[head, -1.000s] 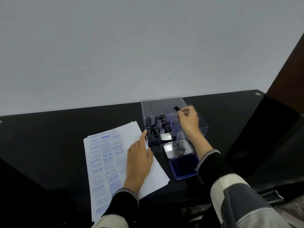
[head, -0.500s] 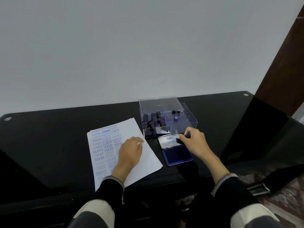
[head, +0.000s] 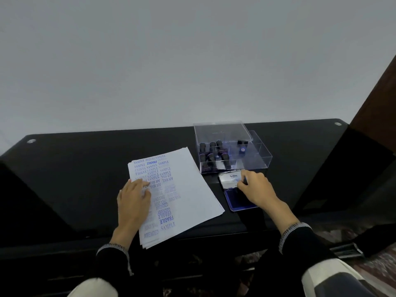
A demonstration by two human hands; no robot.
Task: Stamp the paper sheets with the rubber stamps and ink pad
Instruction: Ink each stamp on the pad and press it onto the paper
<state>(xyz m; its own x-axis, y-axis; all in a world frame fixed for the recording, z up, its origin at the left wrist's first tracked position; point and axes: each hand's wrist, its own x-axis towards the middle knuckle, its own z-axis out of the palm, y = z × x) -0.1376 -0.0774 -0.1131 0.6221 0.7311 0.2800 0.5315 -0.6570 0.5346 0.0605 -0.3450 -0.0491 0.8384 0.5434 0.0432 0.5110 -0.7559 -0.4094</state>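
Right hand (head: 255,188) curls over the ink pad (head: 240,199), its grip contents hidden; left hand (head: 134,196) lies flat on the paper sheets (head: 192,187) beside the pad. Uneven inking could smudge.

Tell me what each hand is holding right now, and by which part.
The right hand pinches a small stamp over the ink pad; the held part is hidden. The left hand holds nothing, resting on the paper sheets.

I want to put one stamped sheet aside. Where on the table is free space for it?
The bare black table left of the paper stack is free. It is crowded between the stack, clear stamp box and ink pad, where the right hand works.
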